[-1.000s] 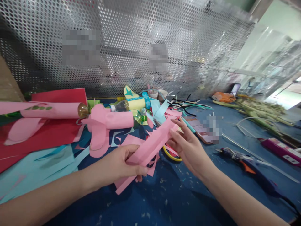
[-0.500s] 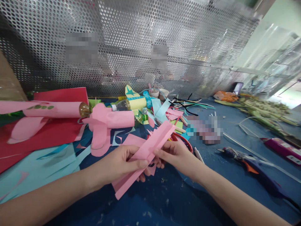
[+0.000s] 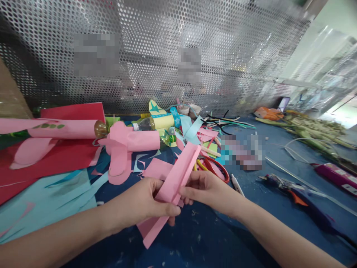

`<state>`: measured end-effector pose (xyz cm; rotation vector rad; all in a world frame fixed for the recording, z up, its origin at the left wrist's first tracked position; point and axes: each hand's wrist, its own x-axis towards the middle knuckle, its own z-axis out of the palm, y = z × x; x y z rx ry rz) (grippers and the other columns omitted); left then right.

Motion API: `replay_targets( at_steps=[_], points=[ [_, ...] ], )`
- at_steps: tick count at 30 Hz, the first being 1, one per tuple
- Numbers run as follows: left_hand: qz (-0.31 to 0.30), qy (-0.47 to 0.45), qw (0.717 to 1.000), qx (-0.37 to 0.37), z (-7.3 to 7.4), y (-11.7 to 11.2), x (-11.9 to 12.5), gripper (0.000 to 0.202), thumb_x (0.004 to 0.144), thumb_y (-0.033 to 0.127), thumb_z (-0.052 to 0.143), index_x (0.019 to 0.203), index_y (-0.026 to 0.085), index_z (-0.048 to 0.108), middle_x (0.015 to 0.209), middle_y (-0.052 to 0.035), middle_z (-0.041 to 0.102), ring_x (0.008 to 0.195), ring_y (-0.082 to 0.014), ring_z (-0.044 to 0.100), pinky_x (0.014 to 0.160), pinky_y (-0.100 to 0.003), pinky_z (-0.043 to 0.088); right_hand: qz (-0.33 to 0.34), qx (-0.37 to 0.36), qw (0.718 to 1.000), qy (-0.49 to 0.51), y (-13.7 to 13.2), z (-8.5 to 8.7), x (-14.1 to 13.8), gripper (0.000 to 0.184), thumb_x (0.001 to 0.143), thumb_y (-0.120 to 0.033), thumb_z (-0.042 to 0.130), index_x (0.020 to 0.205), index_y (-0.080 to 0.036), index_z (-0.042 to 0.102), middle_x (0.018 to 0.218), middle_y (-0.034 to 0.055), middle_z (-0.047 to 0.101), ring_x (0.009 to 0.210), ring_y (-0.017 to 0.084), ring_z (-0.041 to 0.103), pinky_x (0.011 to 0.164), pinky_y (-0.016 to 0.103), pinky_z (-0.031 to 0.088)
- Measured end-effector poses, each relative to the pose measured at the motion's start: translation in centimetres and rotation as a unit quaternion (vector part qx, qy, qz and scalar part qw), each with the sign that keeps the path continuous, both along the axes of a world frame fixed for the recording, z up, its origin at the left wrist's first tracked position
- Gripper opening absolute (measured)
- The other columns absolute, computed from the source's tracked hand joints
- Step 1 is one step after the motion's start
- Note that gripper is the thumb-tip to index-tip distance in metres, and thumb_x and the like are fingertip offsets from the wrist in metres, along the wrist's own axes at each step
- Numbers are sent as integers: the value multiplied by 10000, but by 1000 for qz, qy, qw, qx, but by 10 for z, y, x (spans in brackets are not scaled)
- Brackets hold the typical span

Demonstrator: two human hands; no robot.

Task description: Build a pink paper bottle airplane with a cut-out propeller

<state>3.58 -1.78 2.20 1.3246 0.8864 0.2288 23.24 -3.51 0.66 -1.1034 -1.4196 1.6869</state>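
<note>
- Your left hand is closed on the folded pink paper strip. The thumb lies over the strip's lower part and the fingers are curled beneath it.
- Your right hand pinches the same strip from the other side, just above your left thumb. Its fingertips are pressed together against the fold, and the two hands almost touch.
- The strip is held off the blue table and slants from low near you up and away to the right. Its lower end pokes out below your left hand and its upper end stands free above both hands.
- Just behind your right hand lie red-handled scissors, with a white pen beside them.
- Loose pink offcuts lie on the table behind your left hand.
- Further back is a bottle wrapped in pink paper, lying on its side, and behind it a bottle wrapped in yellow paper.
- To the left are a long pink roll, a red sheet and light blue paper.
- To the right, well apart from your hands, a blue glue gun lies on the table.
- A perforated metal panel closes off the back of the table.
</note>
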Motion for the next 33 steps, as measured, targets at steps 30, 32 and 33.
replay_targets(
  at_steps=[30, 32, 33],
  points=[
    [-20, 2, 1000, 16, -2, 3, -2, 228, 777, 378, 659, 859, 173, 714, 737, -5, 730, 750, -167, 672, 749, -261, 498, -50, 7, 997, -49, -6, 0, -7, 428, 623, -583, 767, 625, -173, 640, 545, -15, 589, 471, 95, 485, 501, 240, 410],
    [-19, 5, 1000, 23, -1, 3, -2, 225, 786, 374, 648, 851, 170, 716, 732, -7, 725, 753, -168, 672, 745, -259, 500, -56, 6, 997, -57, -6, 0, -8, 420, 634, -569, 765, 617, -173, 625, 534, -18, 577, 464, 93, 475, 492, 240, 398],
    [-19, 3, 999, 27, 0, 3, -2, 226, 788, 373, 646, 853, 169, 717, 733, -9, 724, 756, -169, 672, 746, -261, 501, -60, 5, 996, -62, -6, 0, -8, 419, 634, -563, 766, 608, -175, 612, 523, -22, 567, 459, 92, 470, 485, 239, 392]
  ],
)
